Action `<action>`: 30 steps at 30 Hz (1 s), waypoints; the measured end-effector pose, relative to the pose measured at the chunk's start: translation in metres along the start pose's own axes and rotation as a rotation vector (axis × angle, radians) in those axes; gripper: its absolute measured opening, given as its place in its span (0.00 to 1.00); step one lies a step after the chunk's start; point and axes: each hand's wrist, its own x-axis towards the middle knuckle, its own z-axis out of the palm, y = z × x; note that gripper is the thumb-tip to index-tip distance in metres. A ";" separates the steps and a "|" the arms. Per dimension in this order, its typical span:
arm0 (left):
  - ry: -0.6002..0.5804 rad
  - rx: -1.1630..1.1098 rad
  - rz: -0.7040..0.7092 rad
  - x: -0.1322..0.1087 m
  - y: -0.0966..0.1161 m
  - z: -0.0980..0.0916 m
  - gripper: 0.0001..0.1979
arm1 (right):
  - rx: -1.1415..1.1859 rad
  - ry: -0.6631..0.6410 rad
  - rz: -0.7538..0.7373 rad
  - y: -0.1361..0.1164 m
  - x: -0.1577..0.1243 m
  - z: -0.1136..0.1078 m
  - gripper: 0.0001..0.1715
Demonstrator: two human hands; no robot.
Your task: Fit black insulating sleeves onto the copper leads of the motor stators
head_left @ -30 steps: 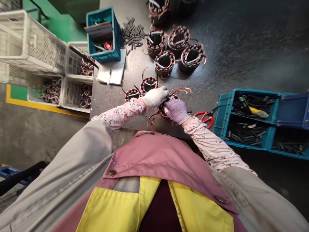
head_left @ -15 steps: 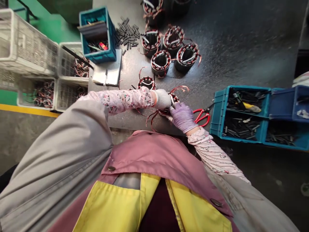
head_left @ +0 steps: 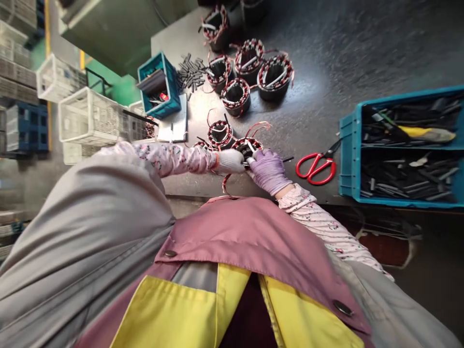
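White plastic baskets (head_left: 90,116) sit far left of the held wound stator (head_left: 247,146), off the edge of the dark surface (head_left: 326,72). Closer in, still left and above it, are a small teal bin (head_left: 170,104), a loose pile of short black sleeves (head_left: 190,72) and a paper pad (head_left: 173,126), all apparently kept within easy reach. Two more wound stators (head_left: 220,134) lie just left of the held one, nearly touching it, and a cluster of upright stators (head_left: 235,96) stands further up, wire leads loose. Left grip (head_left: 229,162), in a white knit glove, is closed on the near edge of the held stator, likely steadying it so the windings face up. Held stator is tilted just above the surface, between both grips, with red and copper leads (head_left: 225,182) hanging toward the person. Right grip (head_left: 267,171), in a purple glove, has its fingers curled at the stator's opposite edge, beside a thin black rod (head_left: 288,159); cannot tell if it is pinching the rod. Red-handled scissors (head_left: 315,168) lie right of the stator, handy to that side, and a teal crate of black parts (head_left: 348,154) sits furthest right.
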 end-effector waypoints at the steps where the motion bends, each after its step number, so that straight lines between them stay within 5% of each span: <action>1: -0.033 -0.110 -0.012 -0.005 0.005 0.002 0.11 | 0.036 -0.009 -0.002 0.004 0.002 0.000 0.18; 4: 0.095 -0.415 -0.042 -0.013 0.006 0.001 0.16 | 0.123 -0.005 -0.010 0.021 0.005 -0.004 0.19; 8: 0.480 -0.190 -0.139 -0.009 -0.021 -0.006 0.17 | 0.156 0.115 0.117 0.029 0.016 -0.015 0.28; 11: 0.449 -0.001 -0.153 0.003 -0.028 -0.005 0.19 | 0.071 0.028 0.202 0.020 0.030 -0.022 0.30; 16: 0.322 0.217 -0.211 0.024 -0.007 -0.007 0.20 | 0.061 -0.010 0.215 0.014 0.039 -0.027 0.21; 22: 0.206 0.326 0.034 0.032 -0.024 -0.031 0.19 | -0.009 -0.104 0.235 0.010 0.032 -0.034 0.23; 27: 0.376 0.152 -0.068 0.033 -0.049 -0.059 0.18 | 0.021 -0.099 0.235 0.010 0.031 -0.028 0.25; 30: 0.436 0.109 -0.024 0.024 -0.050 -0.058 0.19 | 0.045 -0.081 0.230 0.013 0.030 -0.025 0.25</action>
